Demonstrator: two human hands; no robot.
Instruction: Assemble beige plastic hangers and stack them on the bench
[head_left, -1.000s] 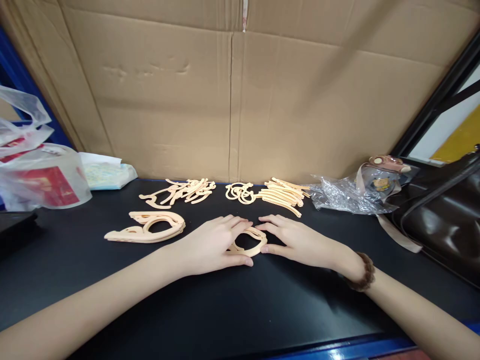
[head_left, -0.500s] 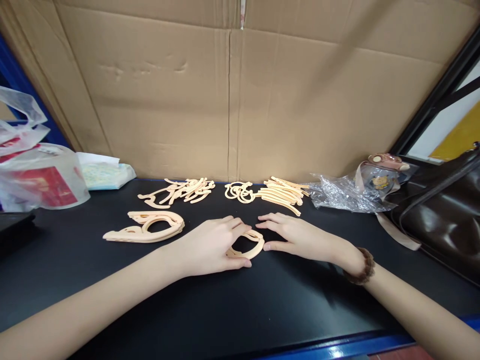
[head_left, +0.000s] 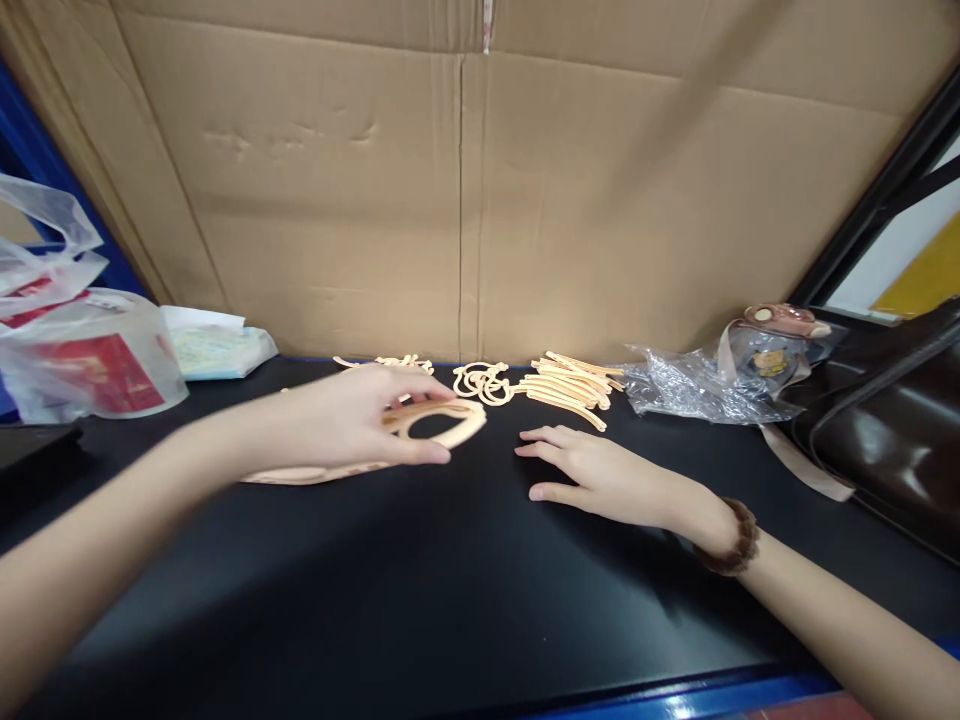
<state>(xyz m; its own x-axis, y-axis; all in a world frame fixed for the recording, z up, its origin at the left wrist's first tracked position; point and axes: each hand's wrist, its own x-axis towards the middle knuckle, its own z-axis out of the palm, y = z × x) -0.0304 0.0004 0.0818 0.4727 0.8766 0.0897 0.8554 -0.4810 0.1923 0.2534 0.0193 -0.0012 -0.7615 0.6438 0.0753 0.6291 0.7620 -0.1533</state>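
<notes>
The left hand (head_left: 352, 420) held a loop-shaped wooden cut-out (head_left: 442, 425), with the fingers closed over its near end and the thumb pressed underneath, so the open loop stuck out to the right of the fingertips. The hand and the piece were slightly blurred. The cut-out sat over the middle of the black table top (head_left: 450, 600), just in front of the piles at the back. Below the left hand, a flat stack of larger wooden cut-outs (head_left: 300, 475) showed only at its lower edge.

The right hand (head_left: 600, 478) lay palm down on the table, fingers loosely spread and straight, holding nothing. It was near the cut-out but not touching it. A brown bead bracelet (head_left: 731, 540) circled that wrist.

Along the back, against the cardboard wall (head_left: 465, 180), lay a bundle of curved wooden strips (head_left: 570, 385), a small heap of curled wooden pieces (head_left: 484, 382) beside it, and another heap (head_left: 397, 362) partly hidden behind the left hand. To the right were crumpled clear plastic wrap (head_left: 690, 385) and a dark brown leather bag (head_left: 885, 430). To the left stood a plastic bag with red print (head_left: 82, 365) and a pack of tissues (head_left: 214, 345)
</notes>
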